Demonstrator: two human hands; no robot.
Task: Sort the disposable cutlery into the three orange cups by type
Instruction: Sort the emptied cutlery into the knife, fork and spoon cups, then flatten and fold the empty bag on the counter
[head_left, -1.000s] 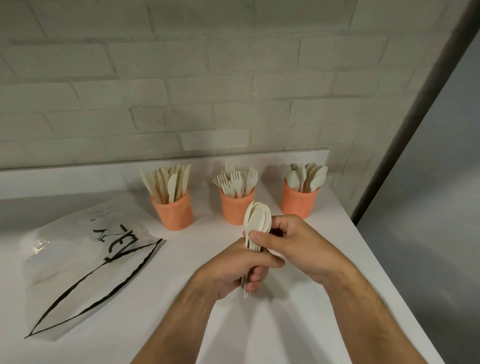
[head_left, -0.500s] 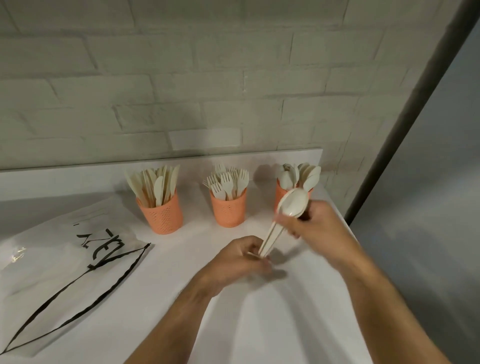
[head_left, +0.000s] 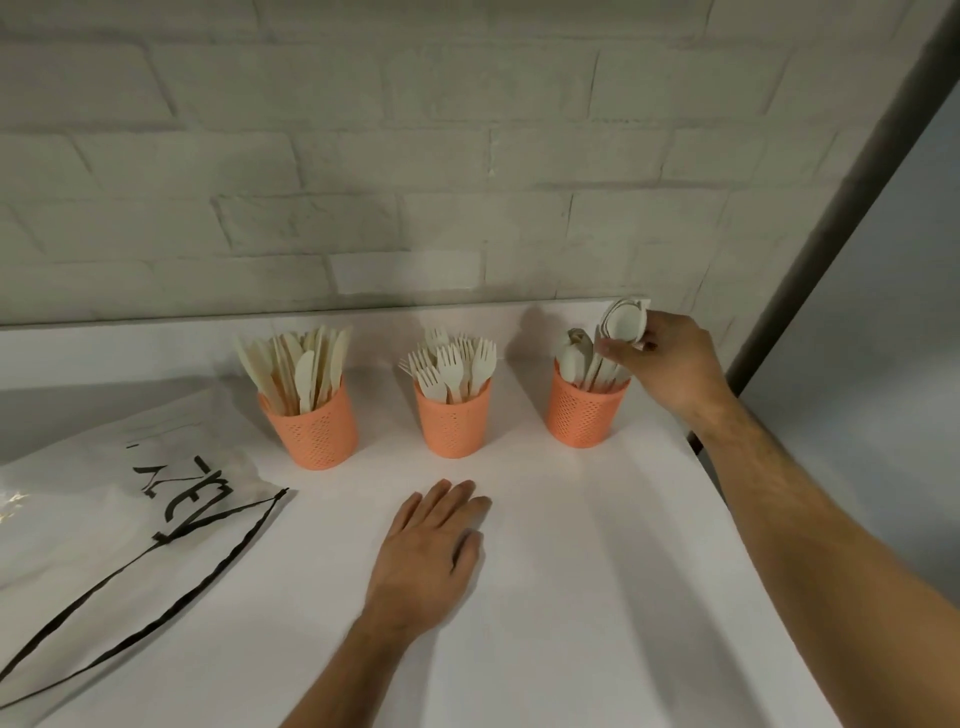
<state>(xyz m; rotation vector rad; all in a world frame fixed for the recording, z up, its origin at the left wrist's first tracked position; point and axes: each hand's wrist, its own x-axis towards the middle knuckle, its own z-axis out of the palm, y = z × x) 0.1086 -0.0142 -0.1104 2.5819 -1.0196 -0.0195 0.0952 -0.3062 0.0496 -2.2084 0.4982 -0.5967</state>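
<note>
Three orange cups stand in a row near the wall. The left cup holds knives, the middle cup holds forks, and the right cup holds spoons. My right hand grips a stack of spoons by their necks, bowls up, with the handles down inside the right cup. My left hand lies flat on the white table in front of the middle cup, fingers straight, holding nothing.
A crumpled clear plastic bag with black lettering lies on the table's left side. A pale brick wall rises behind the cups. The table's right edge drops off beside my right forearm.
My right hand carried the spoon stack from the table's middle up and right into the right cup. My left hand let go of the handles and dropped flat onto the table.
</note>
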